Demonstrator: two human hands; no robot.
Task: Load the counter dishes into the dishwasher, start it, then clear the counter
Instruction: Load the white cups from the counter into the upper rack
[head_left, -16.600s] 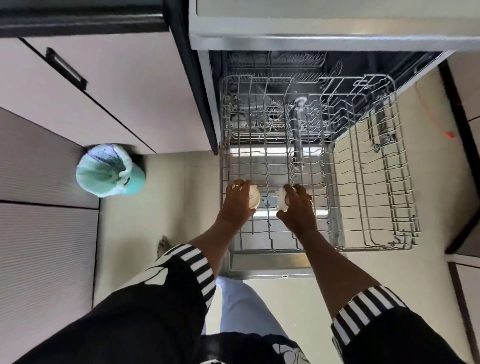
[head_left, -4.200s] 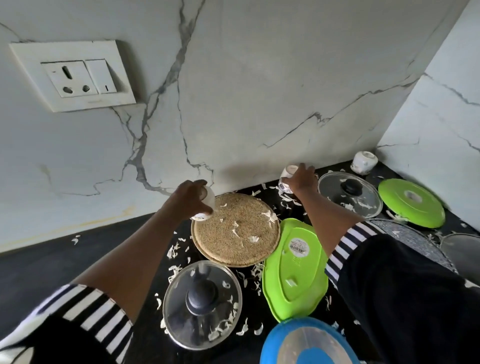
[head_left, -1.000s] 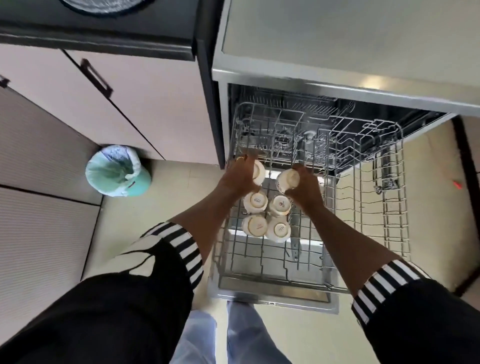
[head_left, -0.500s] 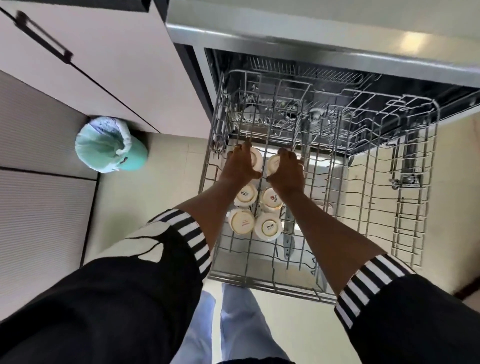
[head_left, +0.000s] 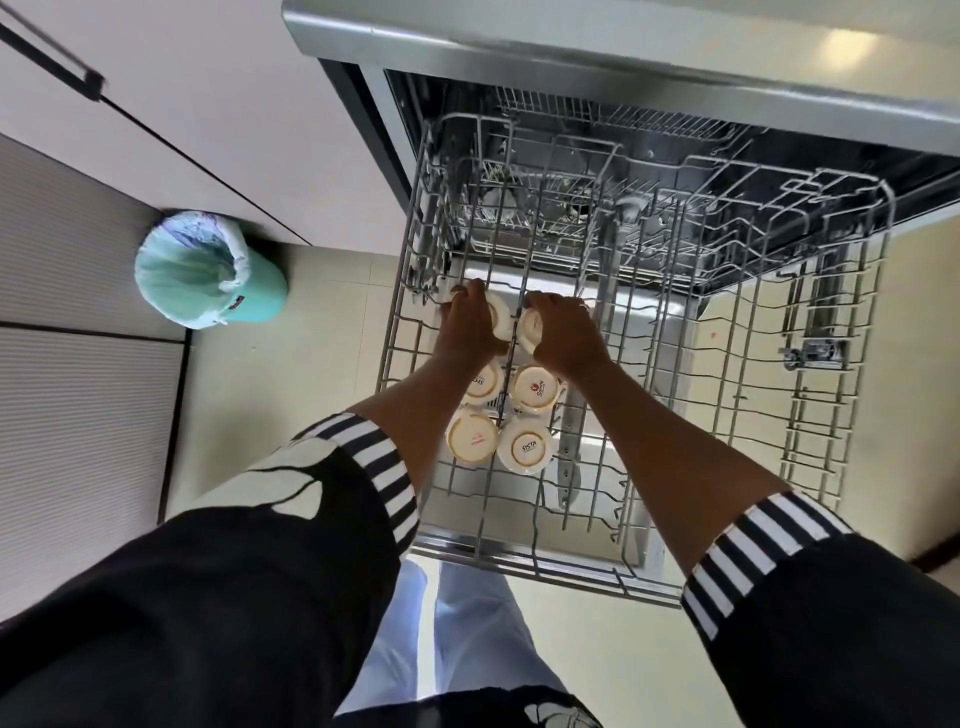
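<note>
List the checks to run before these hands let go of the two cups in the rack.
1. Grip of left hand on left cup: ok.
2. Grip of right hand on right cup: ok.
3. Both held cups seated on the rack wires: cannot tell, the hands cover them.
4. The four loaded cups stand base up, in pairs nearer the person: ok.
5. Rack pulled out: ok.

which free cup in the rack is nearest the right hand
The red-logo cup, middle row right, directly beside the right hand; the rest lie farther off.
</note>
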